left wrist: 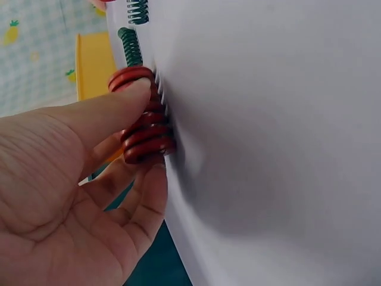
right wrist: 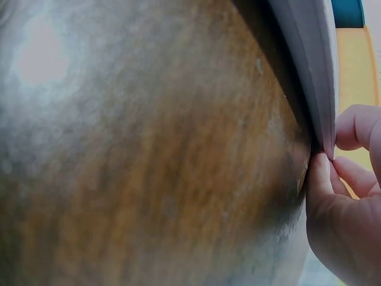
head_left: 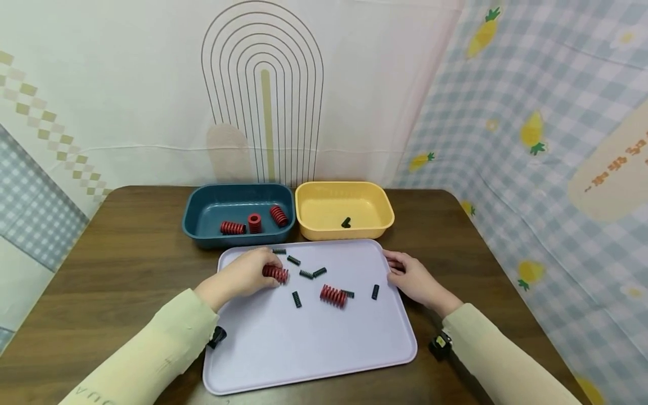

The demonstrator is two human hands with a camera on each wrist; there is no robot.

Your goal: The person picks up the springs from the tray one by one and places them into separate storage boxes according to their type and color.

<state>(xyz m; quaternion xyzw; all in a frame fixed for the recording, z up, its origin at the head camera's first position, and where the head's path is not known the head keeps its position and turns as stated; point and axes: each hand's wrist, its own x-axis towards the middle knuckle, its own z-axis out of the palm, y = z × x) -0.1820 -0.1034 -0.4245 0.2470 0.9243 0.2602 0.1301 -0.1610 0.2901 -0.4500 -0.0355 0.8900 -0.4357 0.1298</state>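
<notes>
My left hand point(head_left: 245, 274) pinches a red coil spring point(head_left: 276, 274) between thumb and fingers, at the left part of the pale lilac tray point(head_left: 309, 349). In the left wrist view the thumb lies across the coils of the spring point(left wrist: 143, 134). Another red spring point(head_left: 333, 296) lies near the tray's middle, against a small dark green spring point(head_left: 348, 293). Several more small green springs, such as one point(head_left: 296, 299) near the left hand, are scattered about. My right hand point(head_left: 417, 281) grips the tray's right rim point(right wrist: 326, 113) between thumb and fingers.
Behind the tray stands a dark blue bin point(head_left: 199, 228) holding three red springs point(head_left: 255, 223). Beside it, a yellow bin point(head_left: 324, 233) holds small dark springs point(head_left: 346, 223). The wooden table point(head_left: 126, 259) extends on both sides, with patterned cloth point(head_left: 364, 101) hung behind.
</notes>
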